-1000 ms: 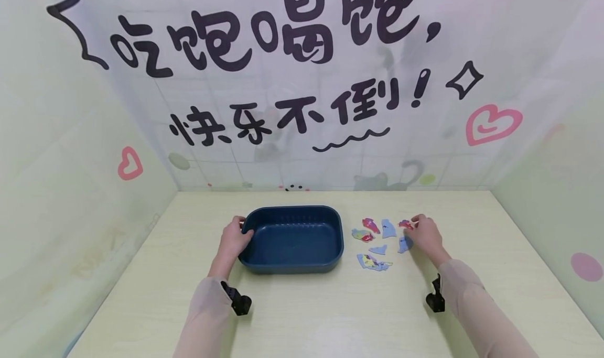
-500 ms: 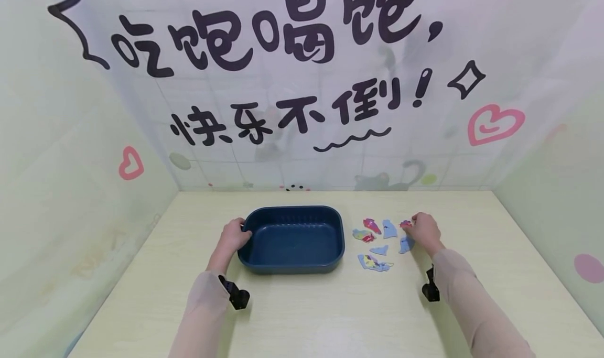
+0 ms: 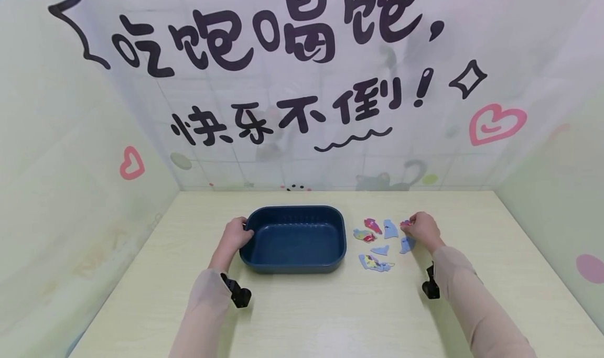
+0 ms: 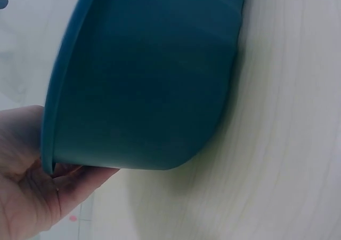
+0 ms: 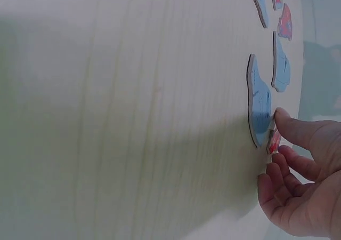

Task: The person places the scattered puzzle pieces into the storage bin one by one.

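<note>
A dark blue rectangular basin (image 3: 292, 268) stands on the table. My left hand (image 3: 234, 236) grips its left rim, thumb over the edge and fingers along the outside wall, as the left wrist view also shows the hand (image 4: 26, 189). To the basin's right lie several flat, irregular map puzzle pieces. At their far right, my right hand (image 3: 426, 231) pinches a small red puzzle piece (image 5: 274, 141) between thumb and fingers, low at the table. A blue puzzle piece (image 5: 260, 109) lies just beside that hand, partly covered by it in the head view.
Other pieces lie between basin and right hand: a pink-red piece (image 3: 372, 225), a light blue piece (image 3: 390, 229), a green-and-red piece (image 3: 364, 235), a small blue piece (image 3: 380, 250) and a multicoloured piece (image 3: 375, 263). Printed cloth walls (image 3: 302, 159) enclose the pale wooden table (image 3: 311, 316).
My right hand has shifted slightly left, its fingers drawing together on the red puzzle piece. The left hand stays on the basin's rim.
</note>
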Available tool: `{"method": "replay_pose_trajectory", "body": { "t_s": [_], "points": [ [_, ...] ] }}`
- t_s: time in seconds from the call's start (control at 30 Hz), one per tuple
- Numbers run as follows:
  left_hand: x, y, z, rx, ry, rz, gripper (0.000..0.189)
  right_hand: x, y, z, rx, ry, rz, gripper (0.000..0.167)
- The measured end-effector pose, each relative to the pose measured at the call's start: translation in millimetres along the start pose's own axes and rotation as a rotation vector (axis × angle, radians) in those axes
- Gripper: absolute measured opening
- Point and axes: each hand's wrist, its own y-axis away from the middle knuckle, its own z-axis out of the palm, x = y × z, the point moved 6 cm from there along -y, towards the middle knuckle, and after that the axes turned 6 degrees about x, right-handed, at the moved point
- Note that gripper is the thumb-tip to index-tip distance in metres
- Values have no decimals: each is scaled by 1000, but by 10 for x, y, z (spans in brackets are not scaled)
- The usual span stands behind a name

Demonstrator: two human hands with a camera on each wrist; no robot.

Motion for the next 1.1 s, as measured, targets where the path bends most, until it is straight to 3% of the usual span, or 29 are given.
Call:
{"method": "replay_pose_trajectory", "body": {
  "t_s": [0.3, 0.73, 1.1],
  "points": [
    [6, -16, 19, 17, 5, 7, 35, -15, 12, 12, -20, -34, 21, 29],
    [19, 24, 2, 25, 19, 22, 33, -23, -5, 48, -46, -14, -78, 30],
    [-17, -14, 26, 20, 11, 20, 34, 6, -49, 58, -61, -49, -75, 33]
  ]
}}
